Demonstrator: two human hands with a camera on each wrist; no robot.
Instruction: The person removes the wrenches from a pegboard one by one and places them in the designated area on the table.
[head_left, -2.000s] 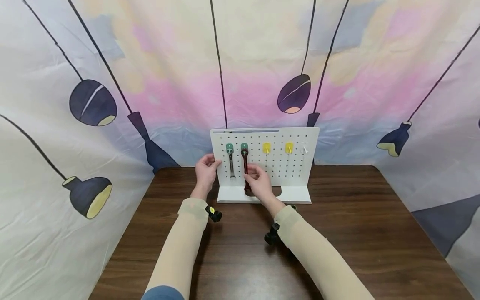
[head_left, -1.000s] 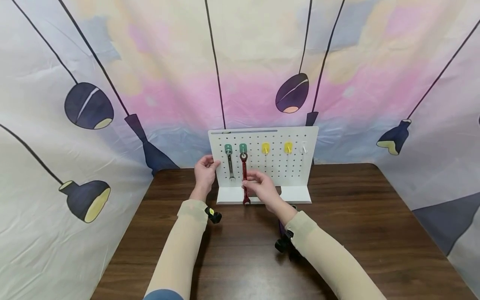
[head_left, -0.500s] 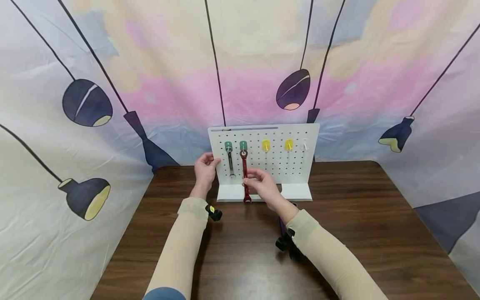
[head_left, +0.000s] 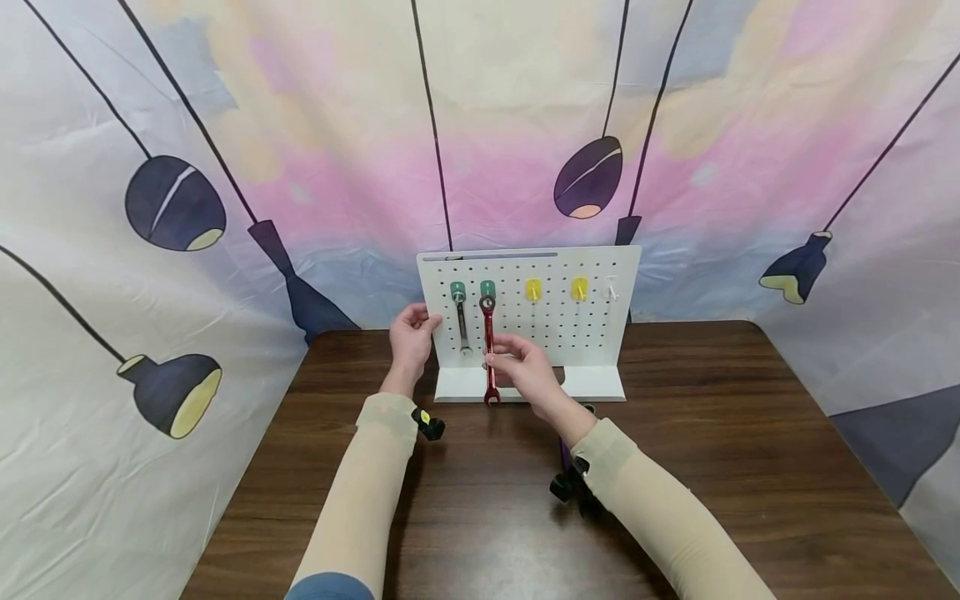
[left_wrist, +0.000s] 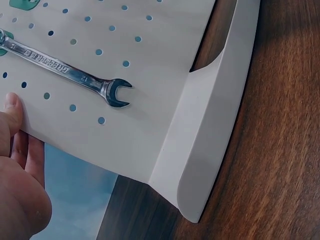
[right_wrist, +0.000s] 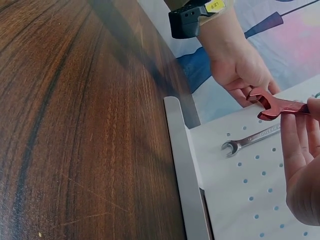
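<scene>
A white pegboard stand (head_left: pixel 525 350) stands upright on the table. My left hand (head_left: pixel 410 343) pinches its left edge, thumb in front and fingers behind in the left wrist view. My right hand (head_left: pixel 525 371) pinches a red combination wrench (head_left: pixel 490 337) mid-shank, held upright before the board. Its ring end overlaps the lower part of the second green hook (head_left: pixel 487 288); whether they touch I cannot tell. In the right wrist view the wrench's open end (right_wrist: pixel 270 104) sticks out past the fingers. A silver combination wrench (left_wrist: pixel 75 72) hangs from the first green hook (head_left: pixel 457 289).
Two yellow hooks, one left (head_left: pixel 533 289) and one right (head_left: pixel 579 288), and a clear hook (head_left: pixel 611 289) sit further right on the board, bearing nothing. The brown wooden table (head_left: pixel 480 517) extends toward me. Behind it hangs a cloth backdrop (head_left: pixel 495 125) with printed lamps.
My right hand has drawn back from the board, bringing the red wrench's lower end toward me; over the last half second it barely moves. The left hand keeps its hold on the edge.
</scene>
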